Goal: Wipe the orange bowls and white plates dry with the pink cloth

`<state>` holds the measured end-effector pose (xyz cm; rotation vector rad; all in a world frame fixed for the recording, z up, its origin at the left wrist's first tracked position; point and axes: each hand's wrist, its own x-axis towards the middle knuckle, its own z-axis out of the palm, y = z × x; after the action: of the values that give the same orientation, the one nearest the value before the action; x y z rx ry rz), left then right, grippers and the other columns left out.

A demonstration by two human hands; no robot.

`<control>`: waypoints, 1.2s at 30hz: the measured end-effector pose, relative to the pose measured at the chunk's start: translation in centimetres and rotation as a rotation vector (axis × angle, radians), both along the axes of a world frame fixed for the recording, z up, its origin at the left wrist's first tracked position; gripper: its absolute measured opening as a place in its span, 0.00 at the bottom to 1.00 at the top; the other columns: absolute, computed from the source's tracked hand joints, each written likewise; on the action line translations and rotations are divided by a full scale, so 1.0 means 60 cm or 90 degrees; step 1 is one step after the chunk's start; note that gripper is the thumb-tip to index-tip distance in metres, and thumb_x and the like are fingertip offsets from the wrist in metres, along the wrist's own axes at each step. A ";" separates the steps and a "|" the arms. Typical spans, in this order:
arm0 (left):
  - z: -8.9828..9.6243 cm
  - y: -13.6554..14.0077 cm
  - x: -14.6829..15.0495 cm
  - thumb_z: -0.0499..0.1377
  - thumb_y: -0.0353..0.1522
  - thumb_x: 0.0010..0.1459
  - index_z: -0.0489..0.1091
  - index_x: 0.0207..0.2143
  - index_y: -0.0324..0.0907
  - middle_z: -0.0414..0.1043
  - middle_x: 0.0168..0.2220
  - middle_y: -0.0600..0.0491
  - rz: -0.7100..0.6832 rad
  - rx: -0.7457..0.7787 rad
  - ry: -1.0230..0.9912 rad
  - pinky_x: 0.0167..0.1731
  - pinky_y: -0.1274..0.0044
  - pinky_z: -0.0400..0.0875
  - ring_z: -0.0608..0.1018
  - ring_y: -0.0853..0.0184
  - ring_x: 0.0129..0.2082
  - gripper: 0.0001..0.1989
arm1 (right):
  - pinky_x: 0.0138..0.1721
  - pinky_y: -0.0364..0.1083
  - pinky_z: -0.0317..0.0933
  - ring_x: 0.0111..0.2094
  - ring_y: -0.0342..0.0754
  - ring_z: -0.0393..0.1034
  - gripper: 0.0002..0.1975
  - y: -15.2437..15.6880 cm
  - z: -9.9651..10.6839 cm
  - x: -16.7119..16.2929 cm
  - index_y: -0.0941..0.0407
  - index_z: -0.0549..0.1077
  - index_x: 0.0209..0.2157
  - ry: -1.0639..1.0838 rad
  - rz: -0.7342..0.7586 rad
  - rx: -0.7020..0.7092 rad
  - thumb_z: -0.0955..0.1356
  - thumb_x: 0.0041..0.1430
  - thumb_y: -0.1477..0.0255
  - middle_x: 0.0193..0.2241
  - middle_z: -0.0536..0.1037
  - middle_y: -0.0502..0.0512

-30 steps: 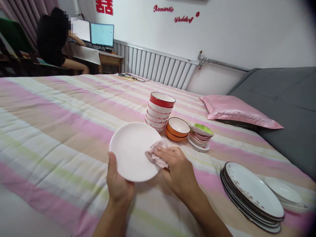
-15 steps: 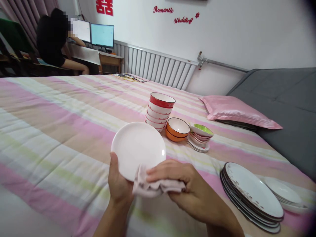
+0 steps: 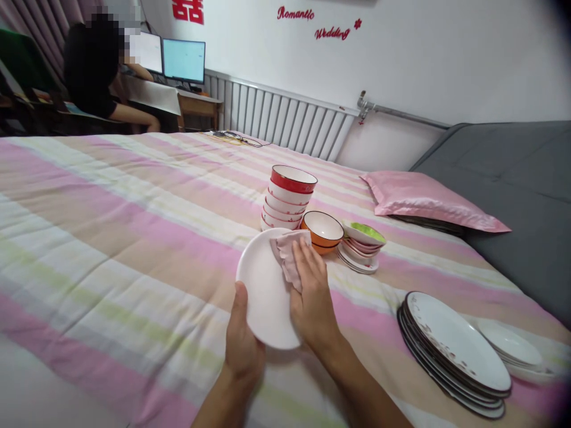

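Observation:
A white plate [image 3: 265, 285] is held tilted above the bed by my left hand [image 3: 243, 339], its thumb over the left rim and the other fingers hidden underneath. My right hand [image 3: 312, 297] presses a pale pink cloth [image 3: 289, 255] against the plate's upper right face, fingers closed over the fabric. Just behind the plate stand a tall stack of white bowls [image 3: 288, 202] topped by a red-banded one, and two nested orange bowls [image 3: 328, 235]. To their right, small leaf-patterned dishes [image 3: 363, 238] are piled on saucers.
On the right lie a stack of large oval plates [image 3: 459, 345] and some smaller white dishes [image 3: 511, 345]. A pink pillow [image 3: 428, 199] rests by the grey headboard [image 3: 504, 172]. Cables [image 3: 236, 139] lie at the bed's far edge. A person [image 3: 96, 71] sits at a desk with monitors.
The plate and my left hand have shifted right. My right hand has slid the cloth from the plate's lower edge up to its upper right side.

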<state>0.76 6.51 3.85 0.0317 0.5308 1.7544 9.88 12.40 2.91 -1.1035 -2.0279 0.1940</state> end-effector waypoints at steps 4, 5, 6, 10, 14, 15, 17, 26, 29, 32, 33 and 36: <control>-0.004 -0.003 -0.002 0.52 0.41 0.62 0.66 0.57 0.39 0.74 0.51 0.45 -0.060 0.038 -0.031 0.61 0.68 0.58 0.68 0.56 0.59 0.24 | 0.63 0.62 0.48 0.67 0.52 0.40 0.37 -0.007 0.011 0.001 0.58 0.51 0.65 -0.025 0.028 0.037 0.56 0.53 0.86 0.66 0.54 0.58; -0.004 -0.004 -0.002 0.52 0.41 0.62 0.66 0.57 0.39 0.74 0.52 0.45 -0.076 0.050 -0.033 0.62 0.67 0.57 0.67 0.56 0.59 0.24 | 0.63 0.61 0.48 0.67 0.52 0.40 0.36 -0.008 0.014 0.001 0.59 0.52 0.65 -0.031 0.040 0.047 0.56 0.53 0.86 0.66 0.54 0.58; -0.004 -0.004 -0.002 0.52 0.41 0.62 0.66 0.57 0.39 0.73 0.52 0.45 -0.087 0.061 -0.034 0.62 0.67 0.56 0.66 0.56 0.60 0.24 | 0.63 0.60 0.49 0.67 0.52 0.40 0.36 -0.009 0.017 0.001 0.60 0.53 0.64 -0.036 0.055 0.057 0.56 0.53 0.86 0.66 0.53 0.58; -0.004 -0.001 -0.003 0.50 0.40 0.63 0.69 0.55 0.40 0.72 0.53 0.47 -0.075 0.073 -0.036 0.63 0.67 0.54 0.63 0.57 0.62 0.22 | 0.63 0.59 0.50 0.67 0.53 0.41 0.34 -0.012 0.024 0.001 0.62 0.56 0.63 -0.051 0.132 0.082 0.56 0.53 0.86 0.66 0.54 0.59; -0.004 0.004 -0.004 0.50 0.39 0.63 0.73 0.50 0.42 0.75 0.51 0.49 -0.038 0.075 -0.031 0.62 0.69 0.56 0.65 0.59 0.61 0.19 | 0.62 0.59 0.51 0.66 0.53 0.45 0.33 -0.018 0.034 0.004 0.61 0.59 0.62 -0.077 0.229 0.084 0.57 0.53 0.85 0.65 0.56 0.57; -0.004 0.004 -0.005 0.51 0.39 0.63 0.74 0.48 0.41 0.76 0.49 0.49 -0.023 0.070 -0.028 0.61 0.70 0.57 0.67 0.60 0.60 0.18 | 0.62 0.59 0.51 0.66 0.53 0.46 0.33 -0.020 0.038 0.005 0.60 0.60 0.61 -0.087 0.250 0.076 0.58 0.53 0.85 0.64 0.57 0.56; -0.002 0.005 -0.008 0.51 0.39 0.63 0.76 0.44 0.40 0.79 0.45 0.48 0.008 0.045 -0.021 0.59 0.71 0.61 0.71 0.60 0.57 0.18 | 0.62 0.57 0.51 0.65 0.53 0.48 0.32 -0.024 0.044 0.007 0.60 0.62 0.60 -0.107 0.292 0.058 0.58 0.52 0.85 0.64 0.59 0.54; 0.007 0.003 -0.026 0.51 0.49 0.59 0.77 0.34 0.33 0.79 0.30 0.43 0.017 -0.054 0.008 0.47 0.66 0.73 0.80 0.53 0.43 0.28 | 0.54 0.53 0.62 0.50 0.50 0.68 0.27 -0.040 0.068 0.015 0.54 0.74 0.48 -0.082 0.428 -0.026 0.62 0.46 0.85 0.52 0.76 0.51; 0.007 0.003 -0.030 0.51 0.52 0.56 0.77 0.38 0.32 0.79 0.32 0.41 -0.007 -0.024 0.003 0.46 0.64 0.73 0.79 0.50 0.44 0.31 | 0.52 0.50 0.62 0.47 0.47 0.71 0.25 -0.044 0.080 0.025 0.53 0.77 0.43 -0.086 0.453 -0.070 0.63 0.45 0.87 0.47 0.79 0.52; 0.010 0.006 -0.033 0.53 0.52 0.56 0.75 0.43 0.32 0.79 0.37 0.41 0.018 0.014 0.013 0.48 0.64 0.73 0.78 0.50 0.46 0.31 | 0.49 0.48 0.62 0.44 0.46 0.72 0.24 -0.048 0.094 0.040 0.53 0.78 0.41 -0.103 0.454 -0.115 0.63 0.45 0.88 0.44 0.81 0.51; 0.011 0.007 -0.034 0.54 0.51 0.56 0.74 0.45 0.33 0.79 0.38 0.42 0.045 0.018 0.023 0.48 0.64 0.72 0.78 0.51 0.47 0.30 | 0.48 0.47 0.62 0.43 0.46 0.72 0.25 -0.049 0.097 0.046 0.53 0.78 0.40 -0.112 0.448 -0.130 0.63 0.44 0.88 0.43 0.81 0.50; 0.013 0.012 -0.037 0.57 0.47 0.56 0.74 0.47 0.37 0.80 0.40 0.45 0.136 -0.002 0.074 0.50 0.67 0.72 0.78 0.54 0.46 0.26 | 0.45 0.46 0.62 0.39 0.45 0.71 0.25 -0.054 0.106 0.064 0.51 0.78 0.36 -0.147 0.414 -0.167 0.63 0.42 0.90 0.38 0.82 0.46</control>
<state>-1.48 7.22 4.61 0.0771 0.6406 1.9691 13.74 9.18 9.29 -0.5925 -2.5731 0.7050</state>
